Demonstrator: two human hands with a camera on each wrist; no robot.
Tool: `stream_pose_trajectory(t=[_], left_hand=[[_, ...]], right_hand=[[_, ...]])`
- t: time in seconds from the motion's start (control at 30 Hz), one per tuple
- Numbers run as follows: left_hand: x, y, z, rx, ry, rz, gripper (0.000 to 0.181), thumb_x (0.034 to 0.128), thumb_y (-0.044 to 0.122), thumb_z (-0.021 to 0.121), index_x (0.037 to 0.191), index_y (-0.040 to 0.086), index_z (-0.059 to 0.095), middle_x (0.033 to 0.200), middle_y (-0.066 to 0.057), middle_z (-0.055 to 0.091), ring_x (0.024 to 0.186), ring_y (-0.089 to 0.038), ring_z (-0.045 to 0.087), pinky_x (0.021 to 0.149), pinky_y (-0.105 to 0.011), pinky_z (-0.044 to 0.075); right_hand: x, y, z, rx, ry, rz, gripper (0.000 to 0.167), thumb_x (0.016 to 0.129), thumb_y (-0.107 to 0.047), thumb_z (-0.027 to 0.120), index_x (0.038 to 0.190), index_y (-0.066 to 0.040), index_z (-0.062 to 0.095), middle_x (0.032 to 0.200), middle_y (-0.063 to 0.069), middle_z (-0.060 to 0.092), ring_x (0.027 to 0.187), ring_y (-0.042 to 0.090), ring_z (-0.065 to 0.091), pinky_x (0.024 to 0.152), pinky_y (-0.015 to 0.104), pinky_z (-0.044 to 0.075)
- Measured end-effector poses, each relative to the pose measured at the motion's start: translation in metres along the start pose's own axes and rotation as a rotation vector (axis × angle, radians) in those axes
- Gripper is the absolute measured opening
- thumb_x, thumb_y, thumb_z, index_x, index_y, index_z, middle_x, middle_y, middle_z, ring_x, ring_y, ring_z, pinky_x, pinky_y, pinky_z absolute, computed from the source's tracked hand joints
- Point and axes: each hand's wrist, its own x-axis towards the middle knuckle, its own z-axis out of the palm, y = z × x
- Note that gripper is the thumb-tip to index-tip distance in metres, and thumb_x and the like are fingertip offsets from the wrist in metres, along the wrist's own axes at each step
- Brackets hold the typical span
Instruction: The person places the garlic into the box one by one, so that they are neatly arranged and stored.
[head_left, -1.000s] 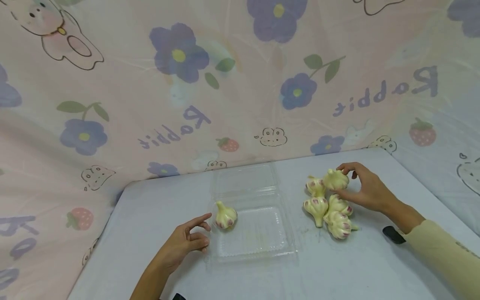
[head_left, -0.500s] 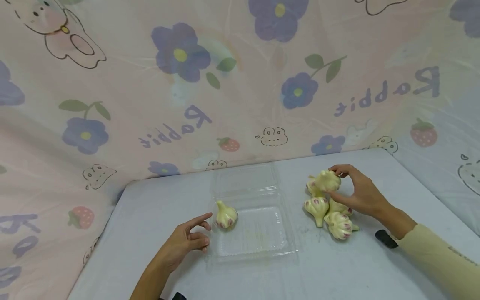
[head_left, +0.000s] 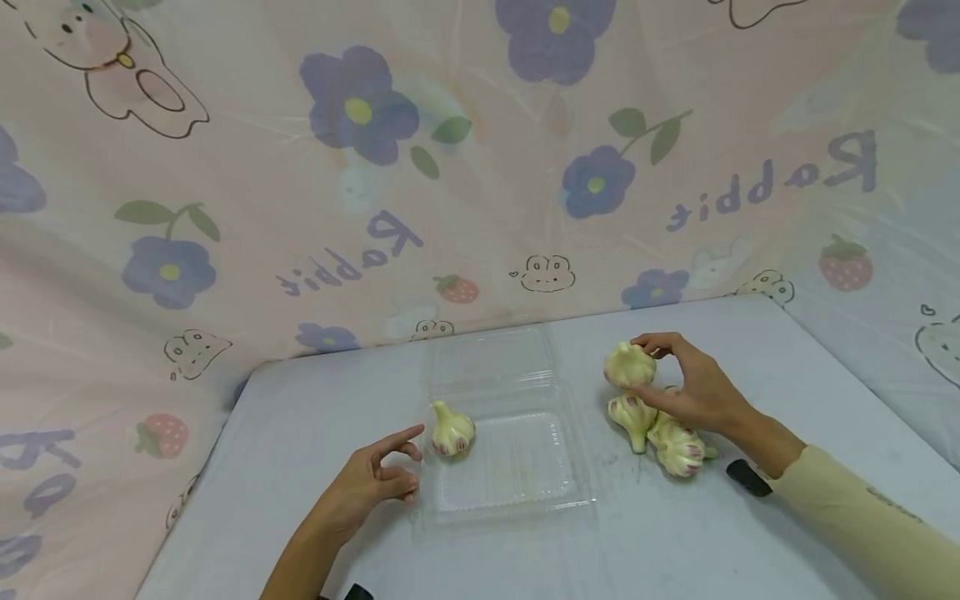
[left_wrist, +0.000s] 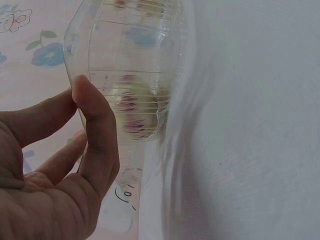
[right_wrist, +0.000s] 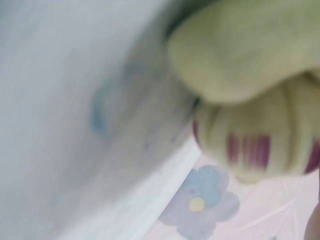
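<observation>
My right hand (head_left: 693, 385) grips a pale garlic bulb (head_left: 628, 367) between thumb and fingers, raised over the pile on the right. Close up in the right wrist view, this garlic bulb (right_wrist: 250, 150) shows purple streaks. Below it lie a garlic bulb (head_left: 632, 419) and another garlic bulb (head_left: 678, 452); one more is mostly covered by the hand. At the left rim of an open clear plastic container (head_left: 517, 504), my left hand (head_left: 367, 483) touches the edge with thumb and index fingertips apart. A single garlic bulb (head_left: 452, 432) sits in the container's left side.
The container's hinged lid (head_left: 491, 358) lies flat behind its base. A white-covered table (head_left: 645, 533) carries everything. Behind it hangs a printed curtain (head_left: 480, 183). A black object (head_left: 748, 477) shows beside the right wrist, and another black object (head_left: 358, 592) by the left forearm.
My right hand has moved left with its garlic bulb, which now hides the bulb at the back of the pile. The left hand and the container have stayed put.
</observation>
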Motion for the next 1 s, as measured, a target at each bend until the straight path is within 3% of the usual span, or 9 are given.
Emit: stream_pose_trajectory(t=[0.37, 0.63, 0.8, 1.0], left_hand=[[0.000, 0.000, -0.002, 0.021, 0.015, -0.020, 0.073, 0.0901, -0.001, 0.067, 0.155, 0.004, 0.032, 0.123, -0.011, 0.044, 0.071, -0.008, 0.063, 0.073, -0.024, 0.059], [-0.002, 0.003, 0.000, 0.028, 0.009, -0.036, 0.075, 0.0906, 0.003, 0.068, 0.155, 0.005, 0.031, 0.124, -0.013, 0.043, 0.075, -0.009, 0.064, 0.076, -0.026, 0.060], [-0.002, 0.004, 0.001, 0.021, 0.007, -0.038, 0.074, 0.0911, 0.002, 0.067, 0.155, 0.004, 0.031, 0.124, -0.011, 0.044, 0.076, -0.008, 0.063, 0.076, -0.025, 0.059], [-0.001, 0.006, 0.001, 0.022, -0.001, -0.037, 0.074, 0.0914, 0.001, 0.066, 0.156, 0.004, 0.030, 0.124, -0.011, 0.044, 0.076, -0.008, 0.063, 0.076, -0.025, 0.059]], right_hand=[[0.006, -0.016, 0.017, 0.105, 0.000, -0.005, 0.070, 0.068, 0.001, 0.083, 0.131, -0.004, 0.053, 0.127, 0.008, 0.060, 0.104, 0.001, 0.052, 0.082, 0.023, 0.045], [0.012, -0.030, 0.025, 0.188, -0.035, -0.034, 0.067, 0.070, 0.001, 0.083, 0.130, -0.004, 0.053, 0.128, 0.009, 0.059, 0.116, 0.004, 0.053, 0.089, 0.020, 0.046], [0.014, -0.031, 0.027, 0.171, -0.045, -0.052, 0.065, 0.071, -0.003, 0.082, 0.129, -0.003, 0.054, 0.127, 0.007, 0.059, 0.118, 0.007, 0.053, 0.090, 0.020, 0.047], [0.011, -0.038, 0.026, 0.151, -0.036, -0.019, 0.066, 0.073, -0.005, 0.082, 0.131, -0.006, 0.052, 0.128, 0.005, 0.059, 0.115, 0.005, 0.052, 0.095, 0.017, 0.043]])
